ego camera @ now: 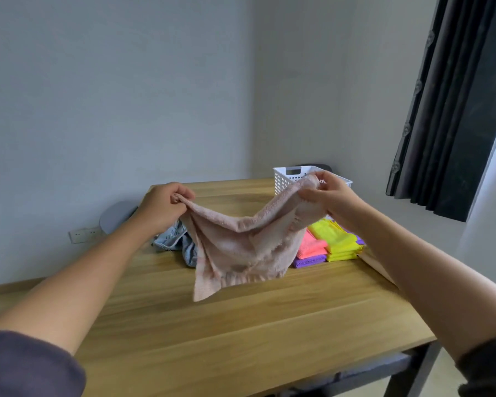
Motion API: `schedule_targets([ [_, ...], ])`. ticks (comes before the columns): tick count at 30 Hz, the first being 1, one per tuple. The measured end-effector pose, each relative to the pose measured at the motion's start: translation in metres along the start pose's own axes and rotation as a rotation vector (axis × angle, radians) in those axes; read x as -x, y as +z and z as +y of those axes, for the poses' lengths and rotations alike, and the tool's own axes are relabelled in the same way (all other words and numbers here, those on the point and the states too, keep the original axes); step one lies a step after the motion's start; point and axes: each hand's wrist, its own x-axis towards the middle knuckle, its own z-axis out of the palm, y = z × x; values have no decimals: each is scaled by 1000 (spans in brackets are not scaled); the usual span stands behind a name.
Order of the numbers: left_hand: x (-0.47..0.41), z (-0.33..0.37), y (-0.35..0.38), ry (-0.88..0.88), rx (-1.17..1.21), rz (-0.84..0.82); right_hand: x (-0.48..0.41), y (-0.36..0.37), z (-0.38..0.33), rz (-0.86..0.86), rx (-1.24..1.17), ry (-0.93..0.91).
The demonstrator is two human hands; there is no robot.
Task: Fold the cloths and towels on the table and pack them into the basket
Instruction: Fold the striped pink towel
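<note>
The head view shows the left hand (162,206) and right hand (331,196) with fingers pinching a fuzzy pink towel (241,247) above the wooden desk (241,325). Behind the towel stands a perforated white basket (287,179); folded bright cloths (327,247) lie beside it.

L grip (161,207) & R grip (330,196) each pinch a top corner of pale pink towel (241,245), held up over wood worktop (241,325). Towel sags in the middle, R corner higher than L. Behind it, under L grip, a crumpled blue-grey cloth (172,239) lies on worktop. Right of towel: folded cloths in low stacks, neon pink cloth (311,247) on purple cloth (307,262), yellow cloth (338,239) beside. White perforated basket (287,179) at far edge, behind R grip. Dark curtain (447,110) upper right.
</note>
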Motion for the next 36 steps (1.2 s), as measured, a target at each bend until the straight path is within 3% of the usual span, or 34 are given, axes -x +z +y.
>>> schedule_targets([
  [3, 5, 2, -9, -14, -130, 65, 9, -9, -5, -82, 185, -26],
  [11, 18, 8, -35, -39, -207, 99, 28, -39, -21, -256, 23, 105],
  [16, 27, 13, -45, 50, -409, 79, 37, -47, -19, -273, 277, 108],
  [20, 33, 14, -45, 32, -342, 153, 43, -40, -19, -194, 272, 59],
  [25, 36, 12, -35, 7, -292, 130, 48, -26, -22, -102, 275, -17],
  [28, 34, 7, -31, -54, -257, 111, 51, -17, -11, -265, 459, 48],
  [32, 33, -1, -28, -69, -268, 106, 48, -24, -4, -238, 360, 78],
  [36, 32, -11, -32, -88, -250, 115, 44, -33, 3, -314, 380, 142],
])
